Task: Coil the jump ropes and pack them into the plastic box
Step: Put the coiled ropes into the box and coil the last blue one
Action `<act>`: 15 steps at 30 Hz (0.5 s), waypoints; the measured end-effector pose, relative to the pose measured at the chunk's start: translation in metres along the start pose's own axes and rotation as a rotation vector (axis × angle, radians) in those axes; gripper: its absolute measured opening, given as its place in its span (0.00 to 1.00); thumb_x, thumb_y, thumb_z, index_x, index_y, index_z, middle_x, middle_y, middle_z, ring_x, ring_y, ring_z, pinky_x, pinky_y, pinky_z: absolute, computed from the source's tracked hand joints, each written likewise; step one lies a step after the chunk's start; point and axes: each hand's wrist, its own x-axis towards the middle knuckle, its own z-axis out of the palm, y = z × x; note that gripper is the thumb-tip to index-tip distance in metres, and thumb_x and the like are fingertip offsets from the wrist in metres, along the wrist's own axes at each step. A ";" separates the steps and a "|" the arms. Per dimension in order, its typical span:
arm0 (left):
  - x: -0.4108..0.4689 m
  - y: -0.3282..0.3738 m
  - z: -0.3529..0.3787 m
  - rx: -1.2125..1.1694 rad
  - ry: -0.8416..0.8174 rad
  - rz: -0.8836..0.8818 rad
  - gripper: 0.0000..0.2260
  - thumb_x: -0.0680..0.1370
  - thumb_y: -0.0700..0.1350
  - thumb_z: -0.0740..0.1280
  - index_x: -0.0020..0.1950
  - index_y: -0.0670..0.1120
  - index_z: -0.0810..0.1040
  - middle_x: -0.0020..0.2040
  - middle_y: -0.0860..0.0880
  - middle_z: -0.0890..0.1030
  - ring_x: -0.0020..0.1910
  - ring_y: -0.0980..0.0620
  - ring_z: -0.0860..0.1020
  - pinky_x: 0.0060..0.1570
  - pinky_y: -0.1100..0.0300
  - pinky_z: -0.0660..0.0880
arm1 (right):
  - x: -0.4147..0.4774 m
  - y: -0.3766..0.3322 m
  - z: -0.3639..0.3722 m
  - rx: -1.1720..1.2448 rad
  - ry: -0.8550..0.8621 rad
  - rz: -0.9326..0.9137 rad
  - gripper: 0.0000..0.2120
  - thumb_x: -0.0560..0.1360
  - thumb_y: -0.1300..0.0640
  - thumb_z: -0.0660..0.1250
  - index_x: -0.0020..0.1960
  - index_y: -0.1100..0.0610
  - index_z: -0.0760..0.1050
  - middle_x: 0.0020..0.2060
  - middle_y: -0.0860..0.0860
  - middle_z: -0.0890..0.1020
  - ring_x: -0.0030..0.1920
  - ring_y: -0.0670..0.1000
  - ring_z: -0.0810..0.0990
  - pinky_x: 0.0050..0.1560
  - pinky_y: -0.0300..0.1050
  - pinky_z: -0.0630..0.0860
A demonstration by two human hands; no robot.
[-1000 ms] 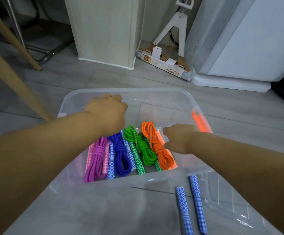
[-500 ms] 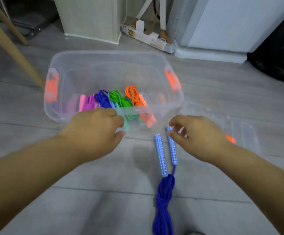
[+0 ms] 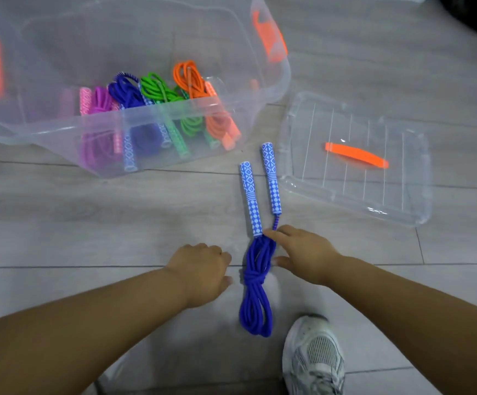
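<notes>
Coiled blue rope (image 3: pixel 256 295) on the floor (image 3: pixel 89 223) between my hands
right hand (image 3: pixel 305 255) spread, fingertip on the coil; left hand (image 3: pixel 200 270) loosely curled, empty, just left

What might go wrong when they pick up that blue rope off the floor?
Grabbed near the handles, where the right hand touches it, the blue rope could let its loops slide apart. Its lower loop lies beside the shoe, so a step might snag it.
</notes>
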 end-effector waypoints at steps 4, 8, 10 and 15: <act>0.019 0.011 0.008 -0.187 -0.043 -0.070 0.21 0.78 0.61 0.57 0.61 0.47 0.70 0.60 0.47 0.74 0.59 0.45 0.73 0.54 0.53 0.71 | 0.016 -0.007 0.010 0.226 0.052 0.089 0.24 0.73 0.46 0.66 0.66 0.50 0.67 0.57 0.53 0.78 0.55 0.55 0.76 0.53 0.48 0.73; 0.024 0.008 0.017 -0.269 -0.071 -0.123 0.26 0.73 0.64 0.63 0.61 0.47 0.67 0.59 0.48 0.74 0.56 0.47 0.74 0.50 0.54 0.71 | 0.023 -0.016 0.016 0.369 0.091 0.121 0.19 0.73 0.45 0.67 0.60 0.52 0.71 0.45 0.51 0.80 0.48 0.53 0.77 0.47 0.45 0.72; 0.023 0.003 0.019 -0.292 -0.076 -0.143 0.26 0.72 0.62 0.67 0.61 0.47 0.66 0.57 0.49 0.73 0.54 0.47 0.75 0.46 0.56 0.70 | 0.023 -0.019 0.015 0.472 0.096 0.126 0.16 0.75 0.47 0.65 0.59 0.53 0.72 0.42 0.49 0.79 0.45 0.50 0.76 0.45 0.42 0.70; 0.019 -0.004 0.028 -0.348 0.031 -0.145 0.17 0.74 0.47 0.65 0.60 0.44 0.68 0.56 0.46 0.73 0.52 0.46 0.75 0.46 0.57 0.70 | 0.029 -0.017 0.011 0.545 0.116 0.228 0.16 0.74 0.40 0.62 0.52 0.52 0.74 0.47 0.49 0.79 0.50 0.52 0.77 0.51 0.47 0.74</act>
